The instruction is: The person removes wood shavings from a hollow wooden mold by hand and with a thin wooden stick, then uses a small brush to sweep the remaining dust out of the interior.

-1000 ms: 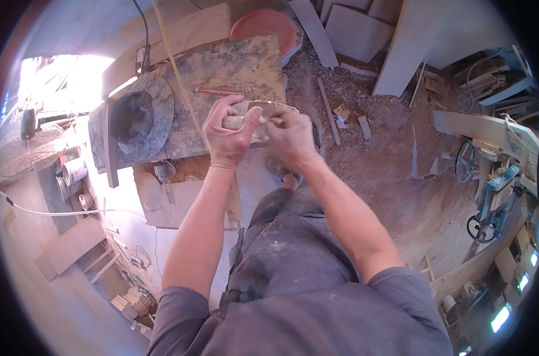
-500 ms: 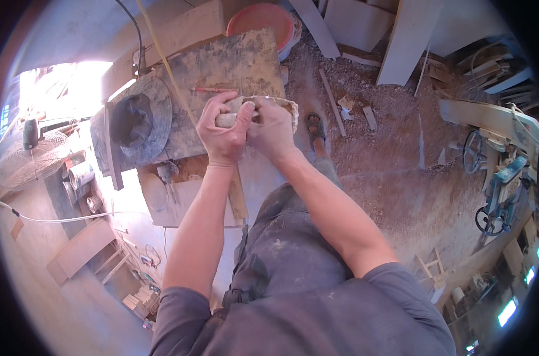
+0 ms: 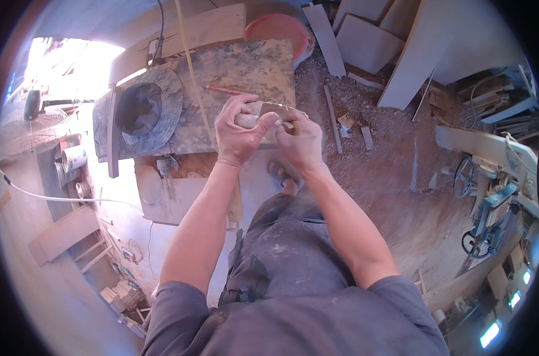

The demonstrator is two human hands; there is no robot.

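Note:
Both hands are up over the near edge of a stained workbench (image 3: 246, 62). My left hand (image 3: 237, 136) is closed around a pale, tan piece with a rough edge (image 3: 247, 121), its thumb lying toward the right. The fingers of my right hand (image 3: 303, 143) are bent in a pinch at that piece's right end. Much of the piece is covered by my hands, so its exact kind cannot be made out. A red pencil-like stick (image 3: 223, 89) lies on the bench just beyond my left hand.
A brimmed hat (image 3: 140, 110) rests at the bench's left. A yellow hose (image 3: 192, 65) hangs across it. Beyond stands a reddish tub (image 3: 276, 37). Boards (image 3: 367, 44) lean at the back right, with scraps on the dirt floor. A machine with handwheels (image 3: 489, 207) stands right.
My right hand has slid away from my left, widening the gap between them. The view has shifted, and a sandalled foot now shows below my hands instead of to their right.

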